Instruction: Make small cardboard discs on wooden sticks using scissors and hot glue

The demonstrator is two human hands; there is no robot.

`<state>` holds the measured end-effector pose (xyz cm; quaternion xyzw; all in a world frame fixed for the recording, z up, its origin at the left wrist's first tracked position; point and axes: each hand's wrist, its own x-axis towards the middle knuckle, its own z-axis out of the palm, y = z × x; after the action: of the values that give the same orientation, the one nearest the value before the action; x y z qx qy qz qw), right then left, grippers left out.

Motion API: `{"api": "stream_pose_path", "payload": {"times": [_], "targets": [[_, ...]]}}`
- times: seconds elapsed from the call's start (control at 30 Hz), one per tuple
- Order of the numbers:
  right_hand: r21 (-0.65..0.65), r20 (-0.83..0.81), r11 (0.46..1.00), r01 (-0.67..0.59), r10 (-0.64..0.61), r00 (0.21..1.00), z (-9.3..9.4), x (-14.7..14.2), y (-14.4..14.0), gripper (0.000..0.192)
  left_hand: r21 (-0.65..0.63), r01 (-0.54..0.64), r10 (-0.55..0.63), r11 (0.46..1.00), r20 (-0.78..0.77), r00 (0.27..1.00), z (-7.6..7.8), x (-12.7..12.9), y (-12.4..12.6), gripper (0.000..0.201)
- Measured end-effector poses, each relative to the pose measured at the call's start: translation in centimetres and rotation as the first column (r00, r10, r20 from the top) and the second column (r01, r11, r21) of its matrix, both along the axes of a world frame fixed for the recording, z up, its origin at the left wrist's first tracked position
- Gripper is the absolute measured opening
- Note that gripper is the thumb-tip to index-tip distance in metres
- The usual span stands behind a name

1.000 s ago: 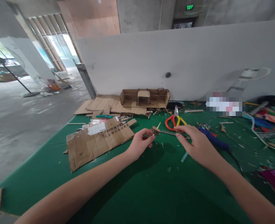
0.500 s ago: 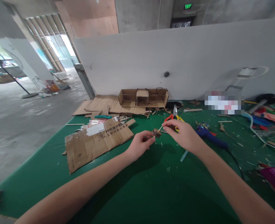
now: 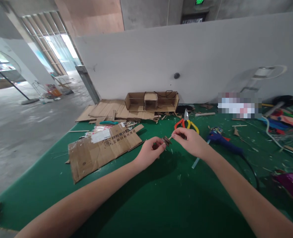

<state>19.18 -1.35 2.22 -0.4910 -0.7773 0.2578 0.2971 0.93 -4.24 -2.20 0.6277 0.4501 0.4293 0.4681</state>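
Observation:
My left hand (image 3: 149, 152) pinches a small stack of round cardboard discs (image 3: 165, 140) just above the green table (image 3: 161, 198). A thin wooden stick (image 3: 170, 138) pokes out of the discs toward the right. My right hand (image 3: 189, 141) has its thumb and forefinger closed on the end of that stick. Both hands meet over the middle of the table, a little in front of the red and yellow pliers (image 3: 186, 123).
A flat cardboard sheet (image 3: 104, 149) lies left of my hands. More cardboard sheets and an open cardboard box (image 3: 151, 101) sit by the grey wall. A blue glue gun (image 3: 223, 142) with a black cord lies to the right, among coloured clutter (image 3: 285, 122). A clear glue stick (image 3: 195, 163) lies under my right wrist.
My right hand moved left from the table near the pliers to the stick and closed on its end. My left hand kept the discs almost still.

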Motion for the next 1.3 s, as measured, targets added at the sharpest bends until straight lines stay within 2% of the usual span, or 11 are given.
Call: {"api": "stream_pose_path", "payload": {"times": [0.1, 0.23, 0.47, 0.7, 1.07, 1.3], "targets": [[-0.048, -0.005, 0.999, -0.021, 0.021, 1.000, -0.4, 0.1, 0.0, 0.024, 0.011, -0.032, 0.032, 0.999, -0.040, 0.999, 0.0, 0.0, -0.1, 0.026], [-0.082, -0.016, 0.993, -0.079, 0.078, 0.997, -0.5, 0.5, -0.2, 0.026, 0.050, 0.004, 0.001, 0.999, -0.096, 0.995, 0.1, -0.1, -0.3, 0.023], [-0.107, 0.035, 0.989, -0.105, 0.109, 0.993, -0.2, 0.9, -0.8, 0.025, 0.165, 0.023, 0.007, 0.986, -0.177, 0.984, 0.2, 0.0, -0.2, 0.018], [-0.098, 0.031, 0.986, -0.135, 0.138, 0.990, -0.5, 0.6, -1.1, 0.025, 0.148, 0.014, 0.013, 0.989, -0.183, 0.983, 0.1, -0.1, -0.3, 0.016], [-0.063, 0.061, 0.995, -0.080, 0.084, 0.995, -0.8, 0.9, -0.8, 0.024, 0.060, 0.011, -0.004, 0.998, -0.110, 0.994, -0.3, -0.1, -0.1, 0.022], [-0.083, 0.049, 0.994, -0.072, 0.076, 0.996, -1.3, 1.2, -0.5, 0.026, 0.106, -0.046, 0.055, 0.993, -0.082, 0.995, -0.3, -0.2, 0.0, 0.018]]}}
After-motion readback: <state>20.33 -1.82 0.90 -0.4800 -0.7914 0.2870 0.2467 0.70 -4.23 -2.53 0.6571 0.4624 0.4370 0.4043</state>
